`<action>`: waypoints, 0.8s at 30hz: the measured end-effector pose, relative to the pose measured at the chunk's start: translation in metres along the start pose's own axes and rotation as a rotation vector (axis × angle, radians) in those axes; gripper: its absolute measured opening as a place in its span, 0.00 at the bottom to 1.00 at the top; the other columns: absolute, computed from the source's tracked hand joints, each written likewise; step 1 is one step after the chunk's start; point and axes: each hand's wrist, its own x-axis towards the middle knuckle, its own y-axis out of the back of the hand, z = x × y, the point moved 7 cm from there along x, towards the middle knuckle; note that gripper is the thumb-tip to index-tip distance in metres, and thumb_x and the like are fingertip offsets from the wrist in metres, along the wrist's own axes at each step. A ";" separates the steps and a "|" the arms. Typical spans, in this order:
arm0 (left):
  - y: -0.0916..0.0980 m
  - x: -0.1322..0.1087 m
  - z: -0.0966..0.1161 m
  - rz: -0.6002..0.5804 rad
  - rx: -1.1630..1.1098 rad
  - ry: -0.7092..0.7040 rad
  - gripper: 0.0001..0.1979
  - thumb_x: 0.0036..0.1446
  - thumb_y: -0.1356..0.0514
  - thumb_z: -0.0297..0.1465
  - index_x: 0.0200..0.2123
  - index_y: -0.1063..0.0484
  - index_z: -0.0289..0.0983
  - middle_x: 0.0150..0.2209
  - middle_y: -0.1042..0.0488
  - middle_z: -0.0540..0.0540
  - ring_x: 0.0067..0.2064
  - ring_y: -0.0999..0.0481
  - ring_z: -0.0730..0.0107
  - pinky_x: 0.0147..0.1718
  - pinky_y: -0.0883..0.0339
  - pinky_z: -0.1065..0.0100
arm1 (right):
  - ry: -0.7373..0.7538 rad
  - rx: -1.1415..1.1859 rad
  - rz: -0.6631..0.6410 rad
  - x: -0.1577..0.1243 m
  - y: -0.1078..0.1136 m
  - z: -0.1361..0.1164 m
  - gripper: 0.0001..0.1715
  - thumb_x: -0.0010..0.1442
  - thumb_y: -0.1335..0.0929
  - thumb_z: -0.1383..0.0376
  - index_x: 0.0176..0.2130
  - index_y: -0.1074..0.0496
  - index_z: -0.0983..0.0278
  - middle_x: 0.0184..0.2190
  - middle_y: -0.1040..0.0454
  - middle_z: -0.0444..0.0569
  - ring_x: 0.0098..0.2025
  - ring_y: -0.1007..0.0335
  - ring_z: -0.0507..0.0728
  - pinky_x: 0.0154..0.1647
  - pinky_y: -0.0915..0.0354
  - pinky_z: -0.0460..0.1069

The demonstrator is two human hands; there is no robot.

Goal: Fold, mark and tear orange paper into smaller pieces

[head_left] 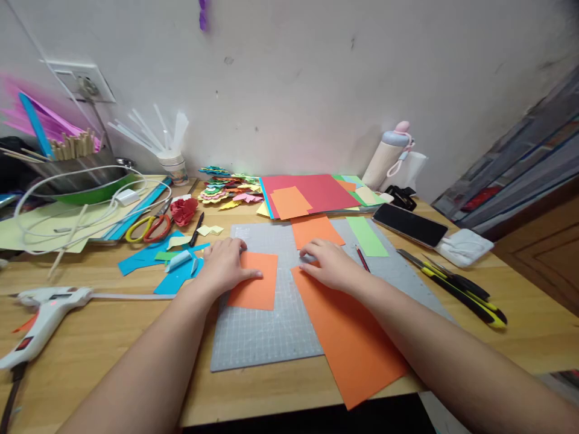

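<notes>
My left hand point(225, 263) lies on the upper left corner of a small orange paper rectangle point(256, 283) on the grey cutting mat point(266, 331), fingers loosely curled over the paper's edge. My right hand point(329, 263) rests, fingers flat, on the top end of a long orange paper sheet point(348, 337) that runs off the mat toward the table's front edge. Another orange piece point(315, 229) lies just beyond the right hand, and a light green strip point(367, 235) lies to its right. A red pencil point(362, 258) sits beside the right wrist.
A stack of coloured sheets point(312, 193) and paper flowers point(226, 184) lie at the back. Scissors point(149, 228), blue scraps point(167, 265), white cable and a glue gun point(40, 313) are on the left. A phone point(409, 224), utility knives point(456, 288) and bottle point(384, 157) are right.
</notes>
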 end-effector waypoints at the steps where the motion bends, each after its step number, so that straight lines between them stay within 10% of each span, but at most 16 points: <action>1: -0.003 0.003 -0.001 -0.013 -0.005 0.008 0.32 0.38 0.36 0.55 0.41 0.30 0.39 0.41 0.28 0.41 0.47 0.33 0.46 0.45 0.42 0.51 | 0.006 0.000 -0.006 -0.001 -0.001 -0.003 0.11 0.57 0.32 0.60 0.41 0.28 0.62 0.42 0.29 0.53 0.43 0.31 0.60 0.45 0.39 0.54; 10: -0.003 0.003 0.003 0.013 -0.099 -0.039 0.27 0.40 0.33 0.49 0.40 0.32 0.40 0.44 0.30 0.44 0.49 0.33 0.51 0.46 0.44 0.55 | 0.027 0.053 -0.103 0.023 -0.024 -0.050 0.23 0.58 0.32 0.56 0.50 0.35 0.63 0.49 0.31 0.53 0.49 0.32 0.56 0.46 0.36 0.49; 16: -0.006 -0.001 -0.004 0.080 -0.217 -0.027 0.22 0.41 0.32 0.40 0.40 0.31 0.40 0.43 0.29 0.44 0.49 0.32 0.51 0.46 0.41 0.56 | -0.091 -0.077 -0.259 0.062 -0.037 -0.069 0.45 0.32 0.22 0.48 0.45 0.31 0.67 0.44 0.28 0.62 0.46 0.32 0.70 0.42 0.35 0.60; 20: 0.001 -0.004 -0.012 0.248 -0.332 0.047 0.20 0.47 0.36 0.33 0.45 0.32 0.38 0.44 0.30 0.43 0.48 0.30 0.54 0.47 0.39 0.55 | -0.129 -0.058 -0.369 0.071 -0.040 -0.072 0.33 0.28 0.21 0.52 0.32 0.28 0.65 0.33 0.24 0.55 0.36 0.28 0.66 0.32 0.34 0.55; 24: 0.023 -0.014 -0.021 0.538 -0.442 0.152 0.16 0.56 0.45 0.32 0.48 0.36 0.38 0.46 0.33 0.42 0.46 0.31 0.61 0.46 0.37 0.58 | -0.122 0.069 -0.296 0.085 -0.021 -0.056 0.11 0.49 0.26 0.58 0.26 0.28 0.63 0.25 0.26 0.43 0.30 0.29 0.53 0.29 0.36 0.46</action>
